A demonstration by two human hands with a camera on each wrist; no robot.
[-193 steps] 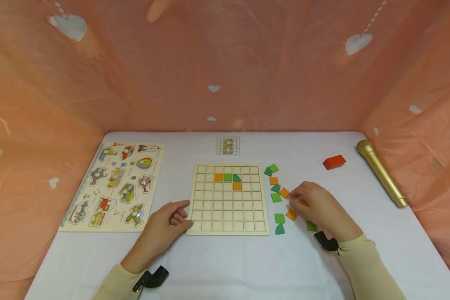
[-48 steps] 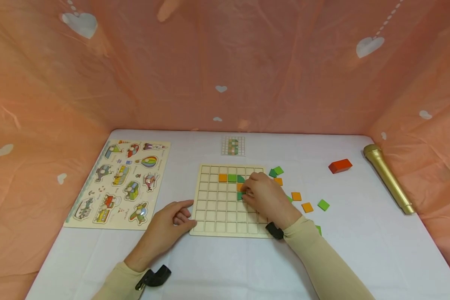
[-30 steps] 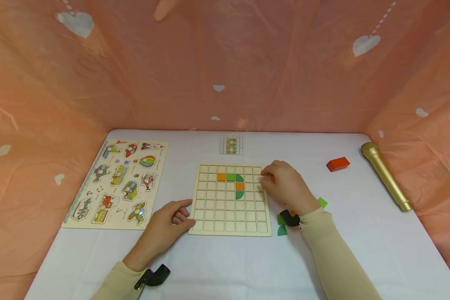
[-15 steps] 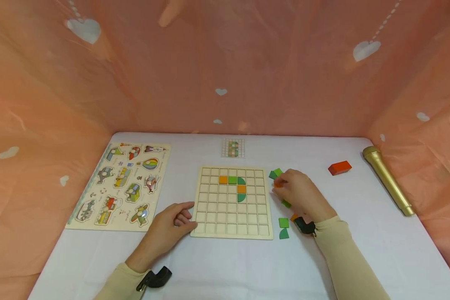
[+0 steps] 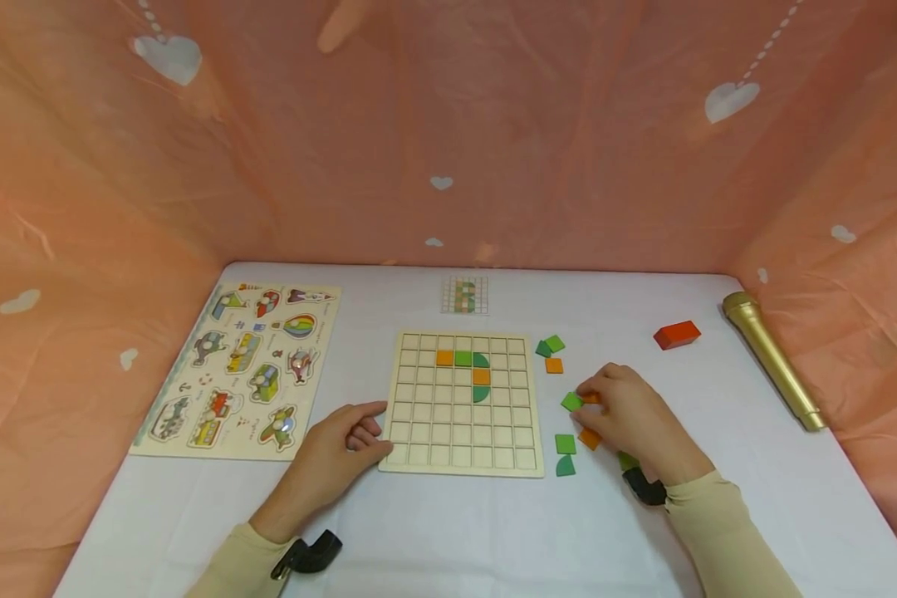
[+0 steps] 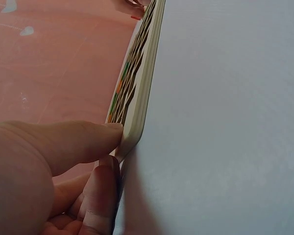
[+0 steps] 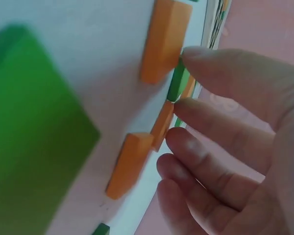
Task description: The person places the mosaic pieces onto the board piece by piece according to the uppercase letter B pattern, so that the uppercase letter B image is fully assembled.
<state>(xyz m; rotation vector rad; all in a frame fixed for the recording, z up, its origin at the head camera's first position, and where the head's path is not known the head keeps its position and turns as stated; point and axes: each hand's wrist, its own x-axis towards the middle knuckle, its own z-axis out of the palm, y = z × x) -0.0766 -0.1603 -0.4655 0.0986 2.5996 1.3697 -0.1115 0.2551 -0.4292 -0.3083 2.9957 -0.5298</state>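
A wooden grid board [image 5: 433,457] lies mid-table, with orange and green square tiles and two dark green quarter-circle tiles set in its cells. My left hand [image 5: 336,444] holds the board at its near left side; in the left wrist view the thumb [image 6: 88,139] lies on the frame by the corner. My right hand [image 5: 631,419] hovers low among the loose tiles right of the board, fingertips just over an orange square tile [image 7: 162,125]. Thumb and index stand apart, a green square tile [image 7: 179,83] showing between them. Another orange tile [image 7: 166,39] lies near the thumb.
More loose tiles lie beside the board: an orange square [image 5: 554,365], a green square [image 5: 565,444] and a green quarter circle [image 5: 565,466]. A small pattern card [image 5: 464,296] sits behind. A picture puzzle [image 5: 232,374] lies left; a red block [image 5: 677,335] and a gold microphone [image 5: 773,361] right.
The right hand has left the board, where a second green quarter circle now sits below the orange tile. It has since drawn back rightward, uncovering the rear orange tile. The left hand stays put.
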